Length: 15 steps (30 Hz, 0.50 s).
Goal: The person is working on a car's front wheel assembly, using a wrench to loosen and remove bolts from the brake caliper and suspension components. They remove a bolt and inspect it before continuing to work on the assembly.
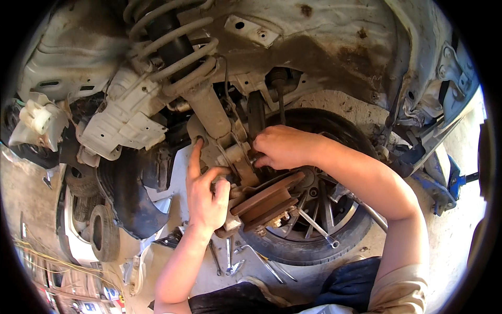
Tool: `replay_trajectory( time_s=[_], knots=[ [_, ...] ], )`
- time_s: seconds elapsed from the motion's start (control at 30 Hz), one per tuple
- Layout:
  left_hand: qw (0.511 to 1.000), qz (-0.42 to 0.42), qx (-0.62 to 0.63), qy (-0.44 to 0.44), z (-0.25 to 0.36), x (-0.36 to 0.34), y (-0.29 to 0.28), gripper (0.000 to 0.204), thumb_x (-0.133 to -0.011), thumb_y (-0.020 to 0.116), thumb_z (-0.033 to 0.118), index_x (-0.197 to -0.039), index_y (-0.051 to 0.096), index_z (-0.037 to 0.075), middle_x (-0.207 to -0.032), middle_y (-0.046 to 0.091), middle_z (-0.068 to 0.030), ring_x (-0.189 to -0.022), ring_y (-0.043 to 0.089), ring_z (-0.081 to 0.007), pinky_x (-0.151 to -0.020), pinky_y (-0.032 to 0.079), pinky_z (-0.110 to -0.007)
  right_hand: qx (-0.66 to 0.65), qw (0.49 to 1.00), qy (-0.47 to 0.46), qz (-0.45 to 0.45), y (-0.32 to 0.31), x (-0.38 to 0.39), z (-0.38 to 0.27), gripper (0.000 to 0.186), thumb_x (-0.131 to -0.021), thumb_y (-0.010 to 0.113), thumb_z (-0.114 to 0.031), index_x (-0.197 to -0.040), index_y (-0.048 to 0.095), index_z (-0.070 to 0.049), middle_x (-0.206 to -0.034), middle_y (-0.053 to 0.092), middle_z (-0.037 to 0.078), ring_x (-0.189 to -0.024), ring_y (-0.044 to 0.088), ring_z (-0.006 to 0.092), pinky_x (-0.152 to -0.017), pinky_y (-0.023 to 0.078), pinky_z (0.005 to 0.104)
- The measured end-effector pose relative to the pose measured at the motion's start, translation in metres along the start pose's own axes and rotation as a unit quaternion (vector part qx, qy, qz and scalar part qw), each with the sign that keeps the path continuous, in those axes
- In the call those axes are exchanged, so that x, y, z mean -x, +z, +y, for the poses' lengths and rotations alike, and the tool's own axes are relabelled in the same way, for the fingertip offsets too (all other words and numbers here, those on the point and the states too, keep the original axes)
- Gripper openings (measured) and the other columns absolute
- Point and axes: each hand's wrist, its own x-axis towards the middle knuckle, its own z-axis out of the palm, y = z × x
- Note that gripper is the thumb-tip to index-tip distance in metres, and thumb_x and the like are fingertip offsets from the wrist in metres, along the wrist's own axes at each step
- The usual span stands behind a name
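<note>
We look up into the wheel arch (334,47) of a car, where the wheel is taken off. Our left hand (206,196) is raised with the index finger straight, and its tip touches the lower part of the strut (212,112), just beside the bracket. The other fingers are half bent and hold nothing, so this hand is loosely apart. Our right hand (282,146) is closed together around a small part at the strut bracket (238,154), near its bolt; what exactly it pinches we cannot tell, because the fingers cover it.

Just under both hands sits the rusty brake disc (266,199), tilted, with the hub behind it. Above, the coil spring (175,47) goes around the dark damper.

Behind the disc, a removed wheel with tyre (314,246) lies flat on the concrete floor (449,246). It works almost like a tray: a long wrench (319,227) rests on its spokes. On the floor near the left forearm lie several loose spanners (232,259), close together, not in any box.

At the left, another tyre (104,233) stands beside a dark plastic liner (130,193).
</note>
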Motion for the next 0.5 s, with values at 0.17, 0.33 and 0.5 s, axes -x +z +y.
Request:
replay_trajectory(
  time_s=[0.17,0.33,0.5],
  knots=[
    [1.000,0.001,-0.003,0.002,0.001,-0.001,0.002,0.024,-0.077,0.057,0.017,-0.088,0.072,0.001,-0.150,0.033,-0.0262,-0.136,0.037,-0.0424,-0.111,0.031,-0.044,0.028,0.988,-0.058,0.142,0.021,0.002,0.006,0.034,-0.080,0.073,-0.027,-0.088,0.064,0.005,-0.094,0.065,0.021,-0.093,0.063,0.0393,-0.081,0.052,0.0452],
    [1.000,0.002,-0.004,0.003,0.000,0.000,0.001,0.025,-0.077,0.057,0.017,-0.087,0.072,0.000,-0.150,0.033,-0.0263,-0.135,0.037,-0.0426,-0.111,0.031,-0.044,-0.018,0.999,0.032,0.003,-0.001,0.006,-0.007,0.032,-0.076,0.076,-0.024,-0.086,0.064,0.003,-0.094,0.064,0.018,-0.094,0.063,0.0381,-0.081,0.052,0.0438],
    [1.000,-0.002,-0.006,-0.002,0.000,0.000,0.002,0.026,-0.077,0.057,0.018,-0.087,0.072,0.000,-0.150,0.032,-0.0266,-0.136,0.037,-0.0428,-0.111,0.031,-0.044,0.054,0.996,-0.034,0.063,0.014,0.001,0.000,0.031,-0.083,0.071,-0.027,-0.089,0.066,0.003,-0.093,0.067,0.020,-0.095,0.065,0.0372,-0.080,0.053,0.0445]
  ],
)
